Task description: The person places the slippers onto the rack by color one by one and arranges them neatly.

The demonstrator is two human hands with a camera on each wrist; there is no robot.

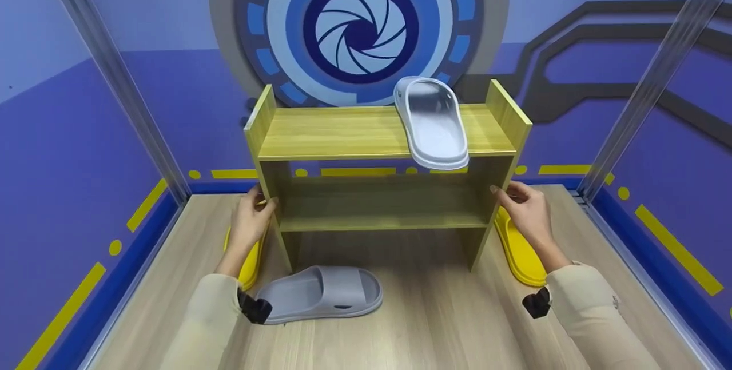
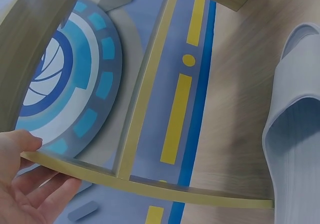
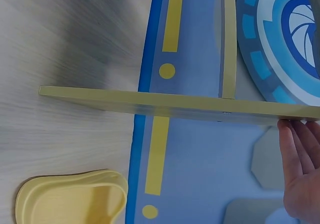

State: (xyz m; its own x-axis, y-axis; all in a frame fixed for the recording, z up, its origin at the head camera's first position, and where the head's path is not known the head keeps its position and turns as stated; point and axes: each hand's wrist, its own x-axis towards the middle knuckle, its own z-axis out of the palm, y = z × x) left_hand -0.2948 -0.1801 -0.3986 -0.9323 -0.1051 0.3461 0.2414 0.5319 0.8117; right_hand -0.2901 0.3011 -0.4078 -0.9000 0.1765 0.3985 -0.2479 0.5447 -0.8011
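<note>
Left hand [image 1: 253,218] pinches the left side panel [image 2: 200,196] of the two-shelf wood-look rack [image 1: 337,130], thumb on the inner side, fingers outside. Right hand [image 1: 526,215] mirrors it on the right side panel [image 3: 175,101]: fingers along the outer face, thumb at the front edge in the head view. Rack is upright, centred between the hands, over the wood-grain tabletop [image 1: 423,324]; can't tell if its feet bear on it.

Handling, my read: thin boards, so probably light for its size and stiff. Faces look smooth, so grip may slip a bit; squeeze inward evenly. Joints are likely the weak point (racking, if one side leads). Current hold is sensible: both panels, between the two shelves, just above the lower one. Avoid lifting by the top shelf's front edge.

Loose load: light grey slipper [image 1: 434,127] lies on the top shelf, right of centre, one end overhanging the front. Looks like soft foam, not fragile, but tilt could slide it off.

Further out: darker grey slipper [image 1: 343,293] on the tabletop, front left; yellow slipper [image 1: 520,250] beside the right panel; another yellow piece [image 1: 250,261] partly hidden by the left hand and forearm.
</note>
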